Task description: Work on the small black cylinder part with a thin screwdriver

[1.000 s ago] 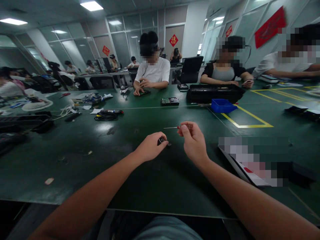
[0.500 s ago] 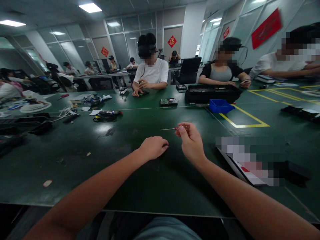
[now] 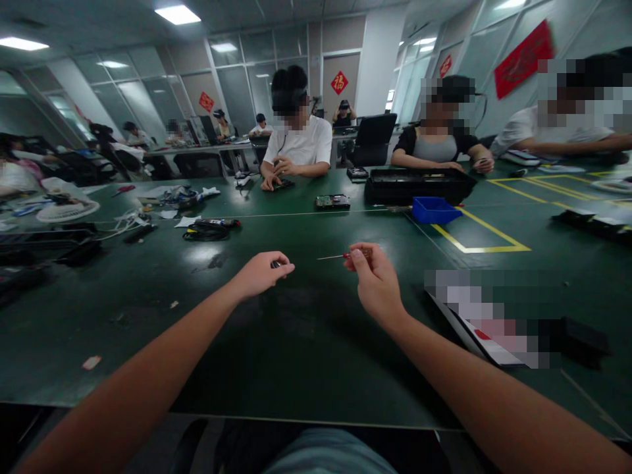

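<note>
My right hand is closed around the handle of a small screwdriver. Its thin metal shaft points left, and a bit of red shows at the base of the shaft. Across from its tip, my left hand has its fingers curled round a small dark object. Most of that object is hidden by the fingers, so I cannot tell its kind. Both hands are over the green tabletop, a short gap apart.
A hard drive lies farther up the table, near a black tray-like housing and a blue bin. Coiled black cable sits to the left. A blurred-out paper or box lies right. A co-worker sits opposite.
My left hand has moved left and slightly up, away from the right hand, and a dark object now shows in its fingers. The right hand with the screwdriver has barely moved.
</note>
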`<state>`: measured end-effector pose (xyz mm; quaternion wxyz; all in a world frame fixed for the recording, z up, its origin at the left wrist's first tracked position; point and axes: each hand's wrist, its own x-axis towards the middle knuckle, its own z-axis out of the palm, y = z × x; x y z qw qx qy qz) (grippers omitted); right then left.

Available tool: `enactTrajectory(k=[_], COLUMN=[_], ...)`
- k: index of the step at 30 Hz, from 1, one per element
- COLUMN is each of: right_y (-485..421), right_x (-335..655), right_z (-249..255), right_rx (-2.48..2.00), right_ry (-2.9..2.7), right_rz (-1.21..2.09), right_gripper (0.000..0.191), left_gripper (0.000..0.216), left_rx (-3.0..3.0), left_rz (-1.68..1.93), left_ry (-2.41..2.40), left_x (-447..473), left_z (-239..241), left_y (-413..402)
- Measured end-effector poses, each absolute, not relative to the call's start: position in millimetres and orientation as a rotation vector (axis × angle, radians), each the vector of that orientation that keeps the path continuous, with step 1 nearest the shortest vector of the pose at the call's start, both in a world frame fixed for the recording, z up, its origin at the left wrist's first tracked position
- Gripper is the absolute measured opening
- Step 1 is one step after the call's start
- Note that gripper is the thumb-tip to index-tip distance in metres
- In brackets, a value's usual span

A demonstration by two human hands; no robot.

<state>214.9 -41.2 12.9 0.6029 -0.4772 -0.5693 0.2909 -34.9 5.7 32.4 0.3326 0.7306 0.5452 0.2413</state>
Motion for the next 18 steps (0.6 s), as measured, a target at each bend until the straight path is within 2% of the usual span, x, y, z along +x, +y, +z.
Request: enactTrajectory(k=[7, 13, 18], right_y=[-43, -43, -42], right_x=[215, 215, 216], right_z=[14, 14, 13], right_rx=[-1.128, -1.14, -1.149], right_ry=[-1.346, -1.347, -1.364], right_rz=[0.669, 0.669, 0.673], right_gripper=[0.022, 0.022, 0.023], left_gripper=[0.019, 0.004, 0.015], left_rx=[1.048, 0.645, 0.425], left_rz=[1.126, 1.439, 1.669], left_ry=[1.299, 1.354, 1.613], left_x=[-111, -195, -257], left_z=[49, 63, 65], left_y=[3, -4, -12])
